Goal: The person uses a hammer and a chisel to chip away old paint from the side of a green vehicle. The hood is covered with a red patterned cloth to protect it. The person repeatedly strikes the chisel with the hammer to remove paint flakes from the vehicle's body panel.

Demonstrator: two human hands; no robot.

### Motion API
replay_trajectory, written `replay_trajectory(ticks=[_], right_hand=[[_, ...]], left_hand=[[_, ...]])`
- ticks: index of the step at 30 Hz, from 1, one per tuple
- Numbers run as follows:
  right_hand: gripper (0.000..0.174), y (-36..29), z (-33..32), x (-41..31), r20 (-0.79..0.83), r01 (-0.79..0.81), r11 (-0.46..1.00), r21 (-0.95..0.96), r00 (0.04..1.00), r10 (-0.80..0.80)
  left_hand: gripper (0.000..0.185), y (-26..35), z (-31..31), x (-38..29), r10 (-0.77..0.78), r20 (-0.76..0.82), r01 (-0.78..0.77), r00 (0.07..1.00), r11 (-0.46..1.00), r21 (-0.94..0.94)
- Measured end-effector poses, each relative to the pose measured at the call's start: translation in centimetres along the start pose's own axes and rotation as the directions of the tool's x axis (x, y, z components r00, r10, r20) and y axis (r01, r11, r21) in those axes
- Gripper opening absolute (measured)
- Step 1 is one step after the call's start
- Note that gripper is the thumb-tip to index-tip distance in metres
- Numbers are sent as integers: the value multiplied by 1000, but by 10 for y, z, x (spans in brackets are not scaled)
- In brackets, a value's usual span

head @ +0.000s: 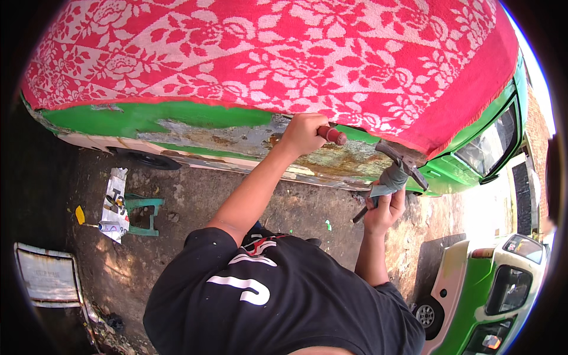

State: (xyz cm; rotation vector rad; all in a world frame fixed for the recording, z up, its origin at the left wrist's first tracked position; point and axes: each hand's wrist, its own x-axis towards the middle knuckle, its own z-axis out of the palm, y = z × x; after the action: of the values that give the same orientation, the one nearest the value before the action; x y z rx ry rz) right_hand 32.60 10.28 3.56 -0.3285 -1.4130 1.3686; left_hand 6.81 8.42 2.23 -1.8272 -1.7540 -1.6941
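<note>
My left hand (pixel 303 135) grips a red-handled tool (pixel 333 135) at the side of a green van (pixel 213 116). The handle's end points right; whatever is at its other end is hidden by my fist and the cloth's edge. Around the hand, the panel's paint is stripped to grey and rusty metal (pixel 328 159). In my right hand (pixel 385 212) is a hammer (pixel 401 164), its metal head raised beside the panel, apart from the red handle. Grey-green cloth (pixel 392 181) is wrapped round the hammer below its head. A red floral cloth (pixel 275 57) drapes over the van's top.
On the dirt ground (pixel 191 204) to the left stand a green plastic stool (pixel 153 215), a printed white sheet (pixel 114 184) and a spray can (pixel 109 226). A framed panel (pixel 49 279) lies lower left. Another green-and-white van (pixel 475 293) is parked lower right.
</note>
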Motion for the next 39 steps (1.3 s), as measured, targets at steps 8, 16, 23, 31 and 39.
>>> replay_trajectory(ticks=[8,16,23,31,39], right_hand=[[48,16,-4,-7,-15,-44,979,-198,999,41],[50,14,-8,-27,-53,-155,984,-84,987,151],[56,17,-12,-38,-22,-233,969,-77,973,232],[52,25,-16,-40,-14,-205,968,-145,979,205],[44,5,0,-28,-55,94,991,-93,994,-100]], left_hand=[[17,-9,6,-13,81,52,-85,995,992,89],[24,7,-4,-14,166,89,-169,982,985,27],[36,-3,0,-13,177,61,-183,982,977,107],[34,-4,1,-11,158,67,-165,985,980,114],[24,0,2,-2,101,31,-103,994,991,90]])
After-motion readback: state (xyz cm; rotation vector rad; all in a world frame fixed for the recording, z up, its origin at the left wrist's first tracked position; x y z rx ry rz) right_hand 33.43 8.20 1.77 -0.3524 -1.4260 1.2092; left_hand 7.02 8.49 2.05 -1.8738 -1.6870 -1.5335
